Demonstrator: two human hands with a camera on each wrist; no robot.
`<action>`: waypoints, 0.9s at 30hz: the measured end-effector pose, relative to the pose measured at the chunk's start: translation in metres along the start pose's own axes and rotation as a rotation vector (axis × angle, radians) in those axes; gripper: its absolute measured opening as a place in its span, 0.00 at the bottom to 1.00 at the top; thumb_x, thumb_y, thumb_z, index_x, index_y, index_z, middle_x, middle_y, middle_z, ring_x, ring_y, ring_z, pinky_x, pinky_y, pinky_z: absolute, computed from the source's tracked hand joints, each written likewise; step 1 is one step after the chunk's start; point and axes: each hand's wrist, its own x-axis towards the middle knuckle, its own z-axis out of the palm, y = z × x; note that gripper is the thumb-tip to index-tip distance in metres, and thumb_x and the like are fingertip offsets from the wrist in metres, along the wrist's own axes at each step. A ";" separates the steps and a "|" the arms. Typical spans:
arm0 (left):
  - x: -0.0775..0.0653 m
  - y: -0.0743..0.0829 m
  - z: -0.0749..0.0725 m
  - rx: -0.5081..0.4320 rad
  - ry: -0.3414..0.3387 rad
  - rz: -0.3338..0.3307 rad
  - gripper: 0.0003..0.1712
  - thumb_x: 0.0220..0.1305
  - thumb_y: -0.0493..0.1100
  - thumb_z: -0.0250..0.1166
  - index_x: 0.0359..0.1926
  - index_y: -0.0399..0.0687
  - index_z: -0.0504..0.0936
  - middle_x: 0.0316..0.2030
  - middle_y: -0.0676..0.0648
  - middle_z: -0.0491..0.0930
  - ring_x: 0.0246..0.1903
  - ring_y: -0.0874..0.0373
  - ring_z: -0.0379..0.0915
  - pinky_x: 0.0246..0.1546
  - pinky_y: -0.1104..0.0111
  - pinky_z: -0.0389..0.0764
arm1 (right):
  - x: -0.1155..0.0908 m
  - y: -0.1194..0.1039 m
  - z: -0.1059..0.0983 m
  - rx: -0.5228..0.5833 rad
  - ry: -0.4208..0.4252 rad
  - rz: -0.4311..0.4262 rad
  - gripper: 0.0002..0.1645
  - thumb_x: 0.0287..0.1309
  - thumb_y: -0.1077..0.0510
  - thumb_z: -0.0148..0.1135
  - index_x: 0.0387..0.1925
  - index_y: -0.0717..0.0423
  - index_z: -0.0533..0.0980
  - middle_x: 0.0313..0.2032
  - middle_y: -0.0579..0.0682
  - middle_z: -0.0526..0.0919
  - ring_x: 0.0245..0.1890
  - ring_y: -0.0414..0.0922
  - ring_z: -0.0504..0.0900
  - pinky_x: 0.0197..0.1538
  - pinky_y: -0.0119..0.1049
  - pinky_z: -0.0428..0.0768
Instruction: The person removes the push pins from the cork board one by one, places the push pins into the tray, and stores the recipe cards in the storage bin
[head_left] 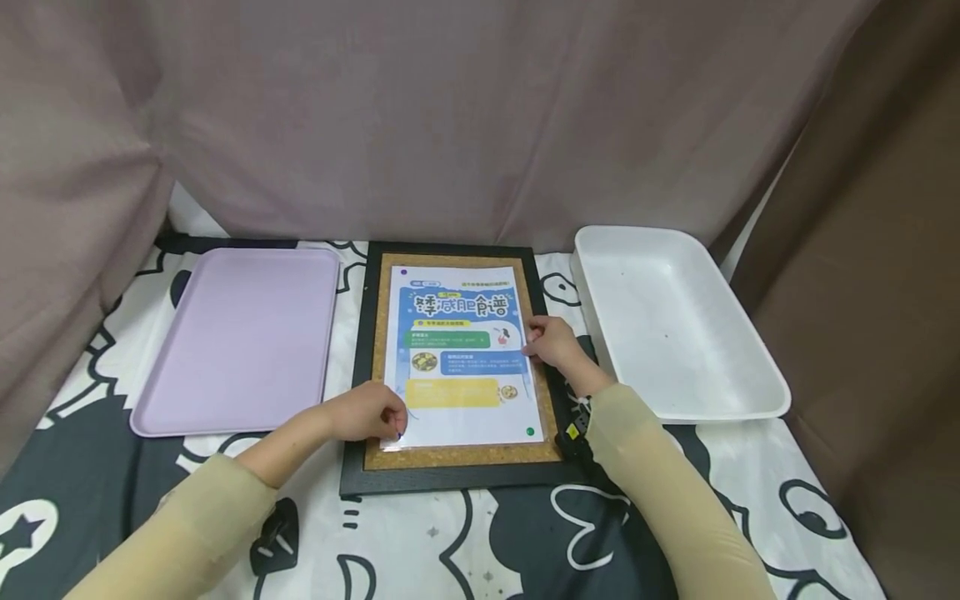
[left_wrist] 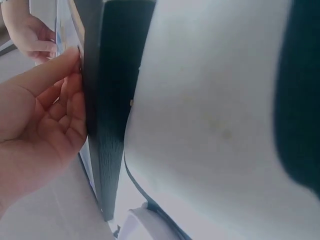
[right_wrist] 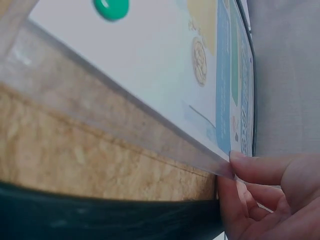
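Observation:
A laminated poster (head_left: 465, 425) with blue, green and yellow panels lies on a cork board (head_left: 465, 456) in a black frame. A purple thumbtack (head_left: 403, 272) sits at its upper left corner and a green thumbtack (head_left: 530, 432) at its lower right. Over the lower left corner, my left hand (head_left: 369, 412) pinches a small dark purple thumbtack (head_left: 400, 434), mostly hidden by the fingertips. My right hand (head_left: 555, 343) pinches the poster's right edge between thumb and fingers; in the right wrist view the clear plastic margin (right_wrist: 200, 157) is lifted off the cork there.
Left of the board lies a shallow lilac tray (head_left: 247, 342). A deeper white tray (head_left: 675, 325) stands to the right, close to my right forearm. Under everything is a black-and-white patterned cloth (head_left: 420, 542), with grey curtains (head_left: 375, 125) behind.

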 end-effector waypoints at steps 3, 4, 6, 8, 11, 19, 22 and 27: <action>0.002 0.001 -0.003 -0.010 -0.035 -0.026 0.06 0.55 0.32 0.64 0.25 0.45 0.80 0.18 0.54 0.71 0.21 0.64 0.64 0.24 0.76 0.67 | 0.001 0.000 0.001 0.000 0.004 -0.004 0.39 0.52 0.71 0.61 0.66 0.62 0.60 0.38 0.55 0.72 0.38 0.47 0.76 0.39 0.34 0.81; 0.003 0.001 -0.004 -0.009 -0.048 -0.034 0.06 0.55 0.33 0.64 0.24 0.45 0.80 0.18 0.54 0.70 0.21 0.64 0.63 0.24 0.75 0.67 | 0.001 0.000 0.001 -0.001 0.006 -0.007 0.39 0.52 0.71 0.61 0.66 0.62 0.60 0.40 0.57 0.72 0.39 0.47 0.77 0.40 0.34 0.81; 0.005 0.002 -0.006 -0.005 -0.079 -0.051 0.06 0.55 0.33 0.64 0.24 0.45 0.80 0.18 0.54 0.70 0.20 0.64 0.63 0.24 0.75 0.66 | 0.002 0.000 0.002 -0.003 0.009 -0.009 0.39 0.52 0.71 0.61 0.66 0.62 0.61 0.43 0.59 0.74 0.41 0.48 0.78 0.40 0.34 0.82; 0.008 0.003 -0.009 -0.005 -0.114 -0.069 0.06 0.55 0.33 0.64 0.24 0.44 0.80 0.18 0.54 0.71 0.20 0.64 0.62 0.24 0.75 0.66 | 0.002 0.001 0.002 -0.004 0.011 -0.009 0.39 0.52 0.71 0.61 0.66 0.61 0.61 0.45 0.60 0.74 0.42 0.49 0.78 0.41 0.35 0.82; 0.013 0.005 -0.013 -0.007 -0.187 -0.093 0.05 0.55 0.33 0.64 0.24 0.43 0.81 0.19 0.55 0.72 0.21 0.64 0.63 0.25 0.75 0.66 | 0.001 0.001 0.003 -0.005 0.012 -0.005 0.39 0.52 0.71 0.61 0.66 0.61 0.60 0.46 0.61 0.74 0.43 0.50 0.78 0.41 0.35 0.82; 0.020 0.003 -0.024 -0.137 -0.306 -0.150 0.03 0.58 0.34 0.62 0.30 0.39 0.81 0.21 0.55 0.72 0.23 0.63 0.64 0.27 0.75 0.67 | 0.000 0.000 0.002 -0.007 0.004 -0.009 0.39 0.53 0.71 0.60 0.67 0.62 0.60 0.48 0.62 0.74 0.45 0.51 0.78 0.44 0.37 0.82; 0.020 -0.005 -0.028 -0.228 -0.278 -0.156 0.05 0.60 0.35 0.61 0.34 0.37 0.81 0.22 0.54 0.73 0.24 0.62 0.65 0.29 0.74 0.69 | -0.001 0.000 0.002 -0.004 -0.005 0.000 0.39 0.53 0.71 0.60 0.67 0.62 0.60 0.47 0.61 0.74 0.44 0.51 0.78 0.44 0.37 0.81; 0.016 -0.017 -0.040 -0.316 -0.153 -0.113 0.10 0.62 0.37 0.60 0.38 0.33 0.79 0.24 0.52 0.76 0.27 0.62 0.68 0.33 0.72 0.73 | 0.001 0.000 0.000 -0.009 -0.004 -0.005 0.38 0.53 0.71 0.60 0.66 0.63 0.60 0.43 0.60 0.73 0.41 0.49 0.79 0.43 0.36 0.82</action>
